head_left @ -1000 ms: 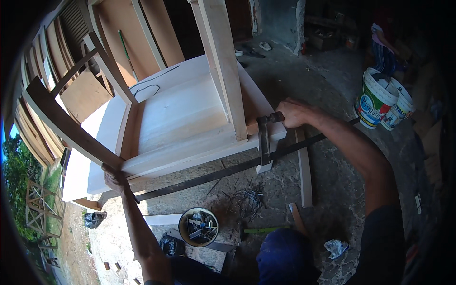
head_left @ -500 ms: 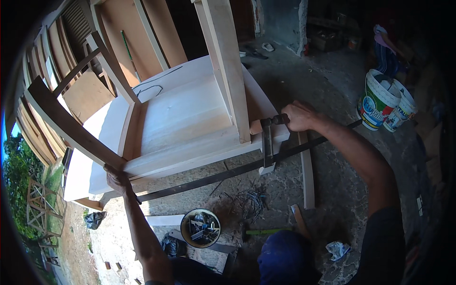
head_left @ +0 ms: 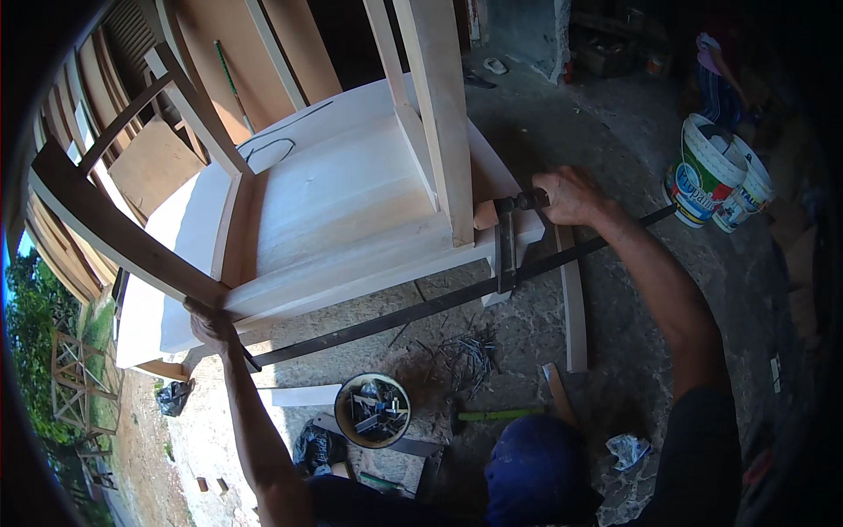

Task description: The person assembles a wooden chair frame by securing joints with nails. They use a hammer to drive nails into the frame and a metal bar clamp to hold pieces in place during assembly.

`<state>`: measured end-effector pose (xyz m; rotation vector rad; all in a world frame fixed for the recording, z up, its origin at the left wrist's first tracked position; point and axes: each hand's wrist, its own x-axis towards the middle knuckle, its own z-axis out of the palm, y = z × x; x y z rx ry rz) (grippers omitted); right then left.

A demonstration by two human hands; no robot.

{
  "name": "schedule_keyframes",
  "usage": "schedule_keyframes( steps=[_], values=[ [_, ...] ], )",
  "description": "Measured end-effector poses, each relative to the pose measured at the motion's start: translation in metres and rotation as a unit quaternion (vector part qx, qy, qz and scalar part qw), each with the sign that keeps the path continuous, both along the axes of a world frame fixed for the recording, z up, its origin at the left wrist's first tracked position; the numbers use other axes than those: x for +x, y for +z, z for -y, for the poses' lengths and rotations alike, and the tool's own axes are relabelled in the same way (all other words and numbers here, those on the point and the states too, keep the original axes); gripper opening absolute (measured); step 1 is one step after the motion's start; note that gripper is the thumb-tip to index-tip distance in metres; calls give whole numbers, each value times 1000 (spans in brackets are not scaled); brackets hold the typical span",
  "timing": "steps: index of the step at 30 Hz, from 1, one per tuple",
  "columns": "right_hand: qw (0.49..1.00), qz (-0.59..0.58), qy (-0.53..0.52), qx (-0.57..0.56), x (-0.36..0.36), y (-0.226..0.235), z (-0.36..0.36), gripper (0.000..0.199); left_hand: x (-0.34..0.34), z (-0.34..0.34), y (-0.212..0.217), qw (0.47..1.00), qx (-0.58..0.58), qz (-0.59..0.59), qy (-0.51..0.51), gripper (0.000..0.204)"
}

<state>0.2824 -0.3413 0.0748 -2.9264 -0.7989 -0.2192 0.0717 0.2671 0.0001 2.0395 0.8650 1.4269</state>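
A long dark bar clamp (head_left: 386, 323) stretches along the near side of a pale wooden furniture frame (head_left: 338, 283) with upright legs. My right hand (head_left: 572, 198) is closed round the handle (head_left: 532, 199) of the clamp's screw. Between that screw and the near-right leg (head_left: 445, 132) sits a small wood block (head_left: 486, 214). At the frame's near-left corner, by the foot of the curved leg (head_left: 123, 224), my left hand (head_left: 211, 328) is closed at the clamp's left end. That hand hides the jaw there.
Below the frame stands a bucket of hardware (head_left: 372, 411), near a pile of nails (head_left: 471, 358) and a green-handled tool (head_left: 500, 414). A wooden strip (head_left: 572, 307) lies on the floor at right. White buckets (head_left: 702, 171) stand farther right, with another person (head_left: 718, 83) behind. Boards (head_left: 263, 53) lean behind.
The view has shifted slightly, so the frame's right end and my right hand appear a little higher and farther right. Both hands remain at the same ends of the clamp.
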Motion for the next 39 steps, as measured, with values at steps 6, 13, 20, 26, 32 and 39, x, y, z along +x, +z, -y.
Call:
schedule_keyframes(
  steps=[6,13,20,26,32,39],
  values=[
    [998,50,-18,25,8,-12,29,19,1,34,4,998,-6,1,-62,92],
    [996,62,-64,18,15,-14,69,20,13,78,11,992,-39,-36,-118,88],
    [994,68,-82,18,24,-16,80,21,13,69,0,976,-99,-32,-193,78],
    [985,158,-55,38,-5,-13,84,71,13,117,26,967,227,51,-106,62],
    [933,225,44,277,-121,-60,55,66,23,186,85,940,333,59,-57,70],
    [900,-289,211,250,-302,-275,-17,37,68,293,97,820,342,-259,-379,49]
  ],
)
